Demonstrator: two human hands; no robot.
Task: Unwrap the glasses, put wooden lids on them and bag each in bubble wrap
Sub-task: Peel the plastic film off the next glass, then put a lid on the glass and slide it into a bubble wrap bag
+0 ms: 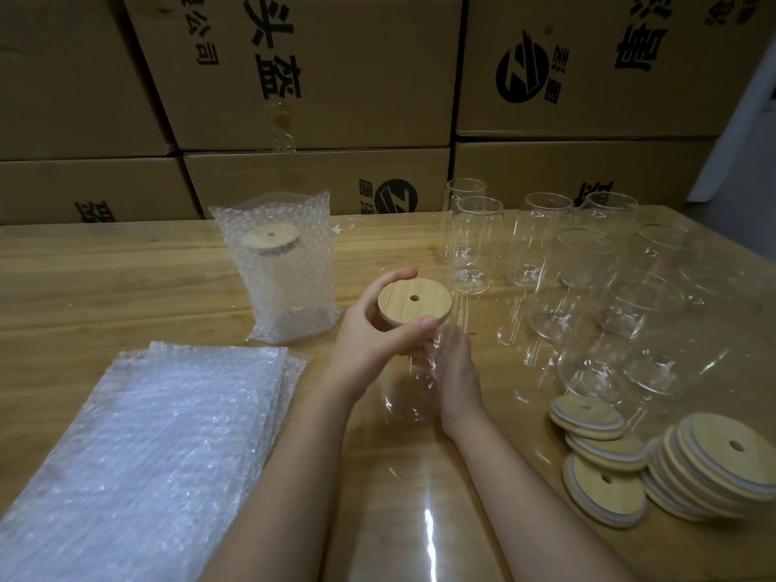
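The left hand (369,331) has its grip curled round the rim of a round wooden lid (413,302), thumb on the near edge and fingers over the far-left edge. The lid has a small hole in its middle and sits level on the mouth of a clear glass (403,399). This glass stands upright near the middle of the counter (105,279).

The right hand (455,373) grips the right side of the glass below the lid. Its fingers show blurred through the clear wall, so how far they wrap round is hard to tell.

Just left and farther back stands a bagged glass (285,266), upright in bubble wrap and already lidded. On the near left lies a flat stack of bubble-wrap bags (147,434).

To the right, bare glasses (588,266) stand close together, without lids. Nearer, on the right, loose lids (693,464) lie in overlapping piles, some showing pale sealing rings.

Cardboard boxes (315,77) with black printing are stacked behind the far edge of the counter.
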